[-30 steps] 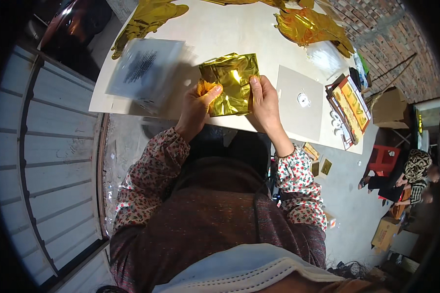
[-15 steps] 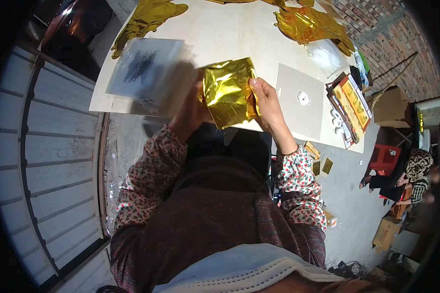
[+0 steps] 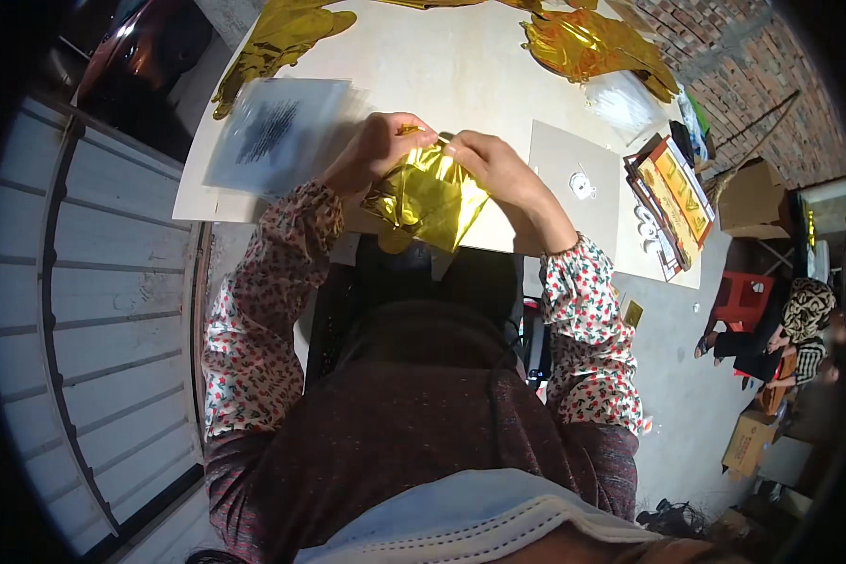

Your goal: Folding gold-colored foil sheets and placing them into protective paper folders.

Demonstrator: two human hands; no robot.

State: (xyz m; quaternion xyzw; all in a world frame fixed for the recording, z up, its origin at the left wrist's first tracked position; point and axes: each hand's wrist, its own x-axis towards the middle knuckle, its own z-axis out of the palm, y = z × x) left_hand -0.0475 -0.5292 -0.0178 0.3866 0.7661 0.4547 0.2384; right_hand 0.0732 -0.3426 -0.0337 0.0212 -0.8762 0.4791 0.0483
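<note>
A folded, shiny gold foil piece (image 3: 432, 197) hangs over the near edge of the table, pinched at its top by both hands. My left hand (image 3: 381, 146) grips the upper left corner, its fingers closed. Close beside it, my right hand (image 3: 498, 164) holds the top edge with thumb and fingers pressed together. The two sets of fingertips almost meet. A stack of clear plastic bags (image 3: 282, 136) with dark print lies left of my left hand. To the right of my right hand rests a grey card sheet (image 3: 573, 188) with a small white string coil (image 3: 581, 185) on it.
Loose gold foil pieces (image 3: 287, 42) lie at the table's far left, with a larger gold foil heap (image 3: 592, 47) at the far right. Clear bags (image 3: 625, 103) and printed cards (image 3: 672, 202) line the right side. Beyond are a seated person (image 3: 771, 343) and a cardboard box (image 3: 750, 442).
Both hands have moved from the sides of the gold foil to its top edge and come closer together. The foil now hangs down below them.
</note>
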